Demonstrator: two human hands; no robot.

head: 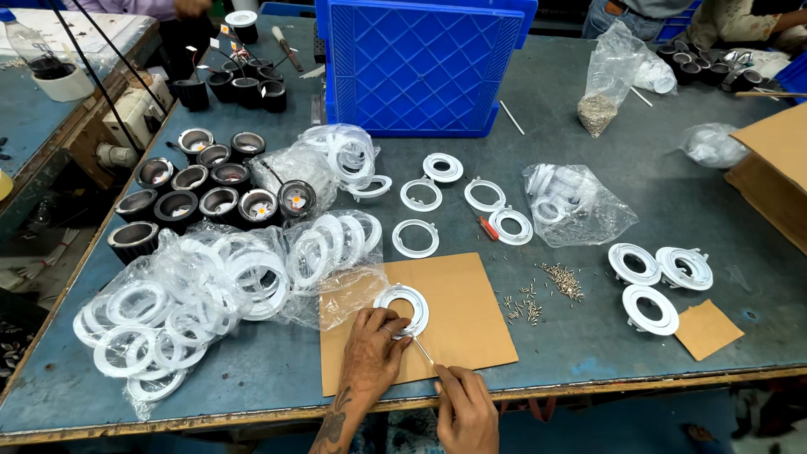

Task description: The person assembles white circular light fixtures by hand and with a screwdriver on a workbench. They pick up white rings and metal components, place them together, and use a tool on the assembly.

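Observation:
My left hand presses down on a white plastic ring that lies on a brown cardboard sheet near the table's front edge. My right hand pinches a thin metal tool whose tip points at the ring's near rim, just beside my left fingers. Loose small screws are scattered to the right of the cardboard.
Bags of white rings lie at the left. Black round housings stand behind them. Loose white rings and a red-handled tool lie mid-table. A blue crate stands at the back. Three rings and a cardboard box are at the right.

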